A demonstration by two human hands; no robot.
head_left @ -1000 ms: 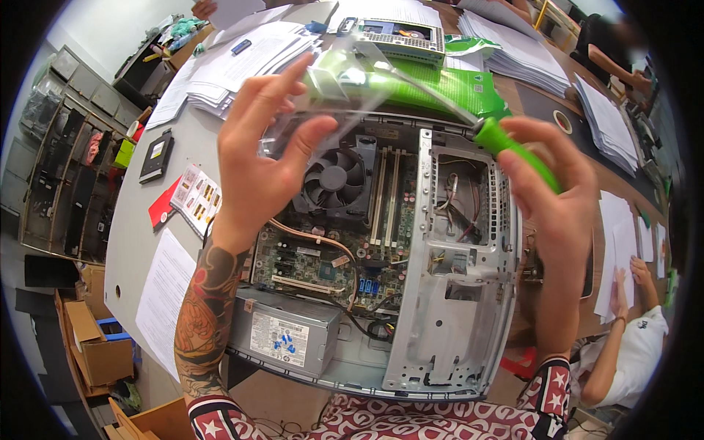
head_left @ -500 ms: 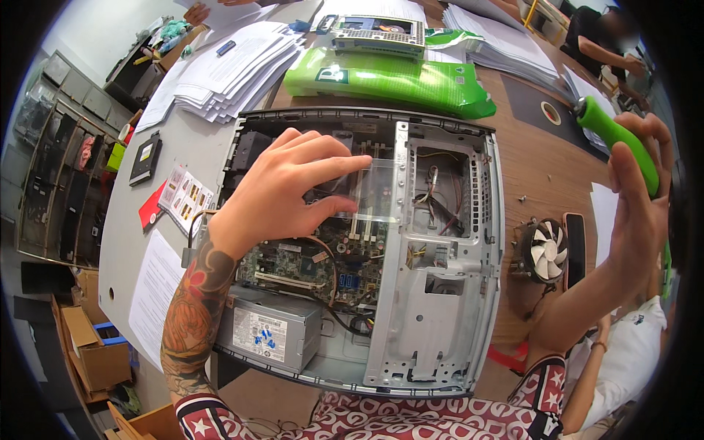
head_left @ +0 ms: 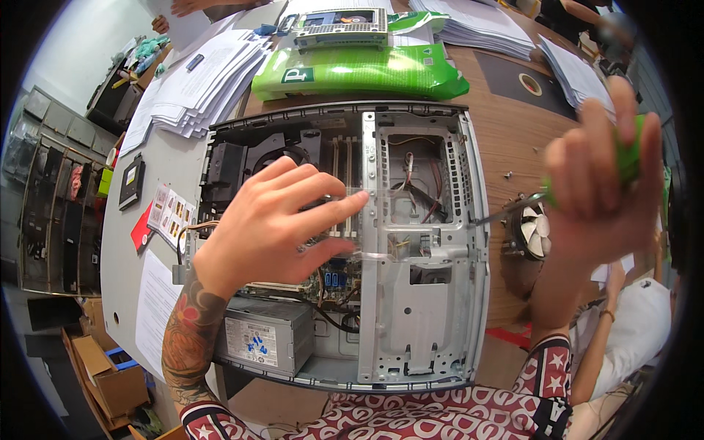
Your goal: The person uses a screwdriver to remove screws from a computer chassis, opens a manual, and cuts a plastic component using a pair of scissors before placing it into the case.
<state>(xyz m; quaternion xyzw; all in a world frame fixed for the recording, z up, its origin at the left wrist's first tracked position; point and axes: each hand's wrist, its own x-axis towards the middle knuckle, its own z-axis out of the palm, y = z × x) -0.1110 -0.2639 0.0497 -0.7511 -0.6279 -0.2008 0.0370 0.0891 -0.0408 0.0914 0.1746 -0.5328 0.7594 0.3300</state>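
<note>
My left hand [head_left: 268, 227] is over an opened desktop computer case [head_left: 418, 315], fingers and thumb pinched around a clear plastic piece [head_left: 380, 227], possibly a small box. The plastic overlaps the metal drive frame; whether it touches cannot be made out. Beneath the hand lies the motherboard, partly hidden, with its blue connectors [head_left: 334, 279] showing. At the right, my right hand [head_left: 594, 183], blurred by motion, grips a screwdriver by its green handle [head_left: 629, 154]. Its shaft [head_left: 513, 210] points left, with the tip near the case's right edge.
A cooling fan [head_left: 535, 229] and a small screw [head_left: 508, 175] lie right of the case. Behind it are a green package [head_left: 359, 73] and a metal drive unit [head_left: 341, 31]. Paper stacks [head_left: 209, 81] stand far left. A power supply [head_left: 268, 337] fills the case's near-left corner. Other people are nearby.
The screwdriver has swung from upright to pointing left and down toward the case. My left hand has lowered the clear plastic toward me. The view has shifted slightly.
</note>
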